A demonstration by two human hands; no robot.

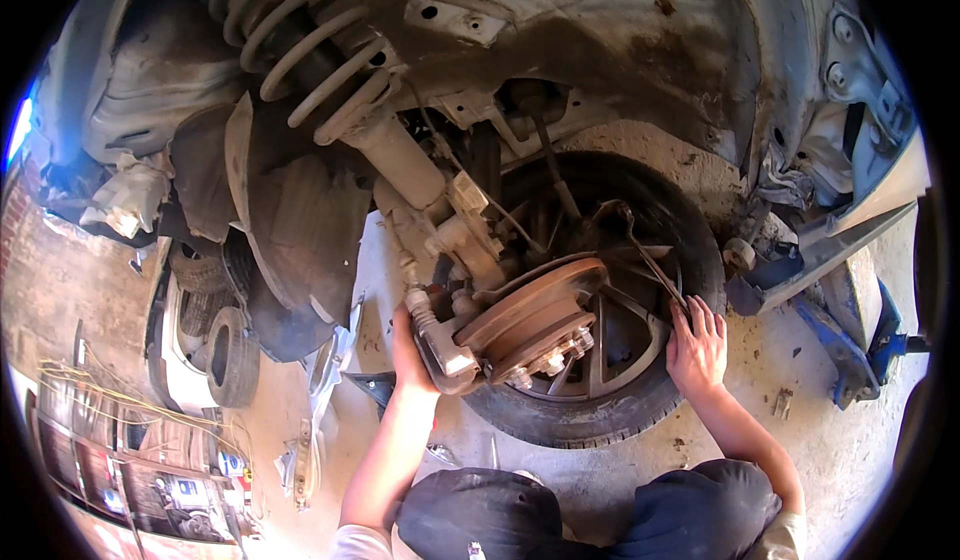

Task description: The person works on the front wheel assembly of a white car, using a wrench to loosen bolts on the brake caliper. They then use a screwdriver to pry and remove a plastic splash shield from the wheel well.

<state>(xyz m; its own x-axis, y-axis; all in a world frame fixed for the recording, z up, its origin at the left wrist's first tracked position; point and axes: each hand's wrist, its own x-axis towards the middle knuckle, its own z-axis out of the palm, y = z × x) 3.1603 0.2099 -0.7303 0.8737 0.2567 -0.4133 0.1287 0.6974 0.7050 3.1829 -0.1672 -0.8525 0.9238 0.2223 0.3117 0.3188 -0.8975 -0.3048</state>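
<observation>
The brake caliper (452, 353), judged heavy and best held by its body, was touched by the left hand (410, 357), grasp unclear, while the metal bar (655, 266) was gripped by the right hand (698, 348).

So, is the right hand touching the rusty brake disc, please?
Apart. The head view shows a plain gap between the right hand and the rusty brake disc, with the wheel visible there.

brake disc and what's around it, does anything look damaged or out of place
The brake disc looks rusty brown along its edge, and a wheel lies on the floor beneath it instead of being mounted.
</observation>
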